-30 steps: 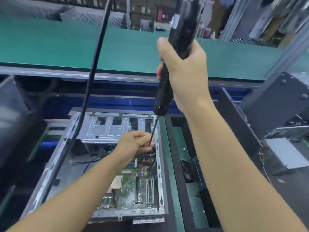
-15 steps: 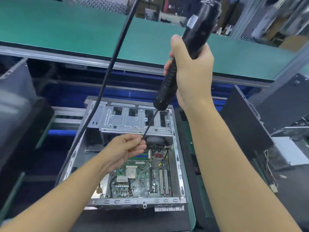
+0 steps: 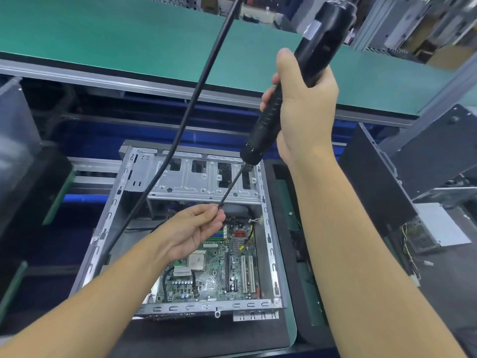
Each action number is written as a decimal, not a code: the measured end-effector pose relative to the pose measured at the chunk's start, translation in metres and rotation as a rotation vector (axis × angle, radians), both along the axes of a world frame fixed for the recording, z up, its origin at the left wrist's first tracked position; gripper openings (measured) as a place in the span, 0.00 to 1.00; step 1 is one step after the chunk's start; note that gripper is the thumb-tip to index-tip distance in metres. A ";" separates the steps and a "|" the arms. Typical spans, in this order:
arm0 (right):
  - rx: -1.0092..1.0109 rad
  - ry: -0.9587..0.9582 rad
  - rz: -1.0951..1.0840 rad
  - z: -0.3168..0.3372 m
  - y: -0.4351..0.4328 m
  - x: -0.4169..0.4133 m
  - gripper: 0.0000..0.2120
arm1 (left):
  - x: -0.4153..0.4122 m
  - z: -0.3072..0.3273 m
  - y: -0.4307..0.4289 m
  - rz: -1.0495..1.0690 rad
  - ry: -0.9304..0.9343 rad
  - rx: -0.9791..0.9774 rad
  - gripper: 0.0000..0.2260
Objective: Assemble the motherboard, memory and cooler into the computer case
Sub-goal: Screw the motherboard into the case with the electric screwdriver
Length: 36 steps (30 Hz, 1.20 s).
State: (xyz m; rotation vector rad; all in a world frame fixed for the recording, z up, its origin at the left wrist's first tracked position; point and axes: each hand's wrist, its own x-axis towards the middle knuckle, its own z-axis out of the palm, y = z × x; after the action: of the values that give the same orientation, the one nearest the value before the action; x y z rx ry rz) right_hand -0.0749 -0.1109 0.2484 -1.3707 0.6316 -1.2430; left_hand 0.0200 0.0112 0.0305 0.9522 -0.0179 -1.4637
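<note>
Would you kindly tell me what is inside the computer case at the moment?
The motherboard lies flat on the computer case floor, processor socket showing, with a metal drive cage across the far end. The left hand and forearm cover the board's far-left part.

Bright even light, blurred, warped edges

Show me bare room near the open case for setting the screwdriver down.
Free: the green surface beyond the case; the dark mat before its near edge; bare floor inside, left of the motherboard, under the cable. Crowded: the motherboard and the right side, with black panel and power supply.
</note>
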 end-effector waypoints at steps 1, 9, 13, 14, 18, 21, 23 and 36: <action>0.003 -0.004 -0.003 0.000 -0.001 0.000 0.08 | 0.000 0.000 -0.001 -0.003 0.002 0.001 0.09; 0.036 -0.025 -0.023 0.000 -0.010 -0.001 0.08 | -0.001 0.004 -0.005 0.021 0.140 -0.007 0.11; 0.057 -0.038 -0.023 0.000 -0.011 0.000 0.08 | -0.003 0.004 -0.004 0.089 0.258 -0.023 0.10; 0.061 -0.039 -0.022 -0.001 -0.011 0.001 0.08 | -0.003 0.004 -0.004 0.094 0.272 -0.026 0.10; 0.060 -0.039 -0.025 -0.001 -0.013 0.000 0.08 | -0.006 0.005 -0.004 0.099 0.327 -0.036 0.10; 0.061 -0.049 -0.028 -0.002 -0.014 0.000 0.08 | -0.008 0.002 -0.005 0.109 0.337 -0.045 0.09; 0.061 -0.055 -0.023 -0.002 -0.015 -0.001 0.08 | -0.008 -0.001 -0.005 0.069 0.263 -0.069 0.08; 0.009 0.035 -0.048 -0.028 -0.023 -0.010 0.09 | -0.007 0.004 -0.022 -0.174 -1.277 -0.001 0.17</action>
State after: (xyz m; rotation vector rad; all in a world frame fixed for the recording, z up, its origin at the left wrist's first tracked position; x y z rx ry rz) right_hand -0.0850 -0.1339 0.2199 -1.3795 0.6978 -1.2551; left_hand 0.0125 -0.0113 0.0346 1.7634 -1.0424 -0.7814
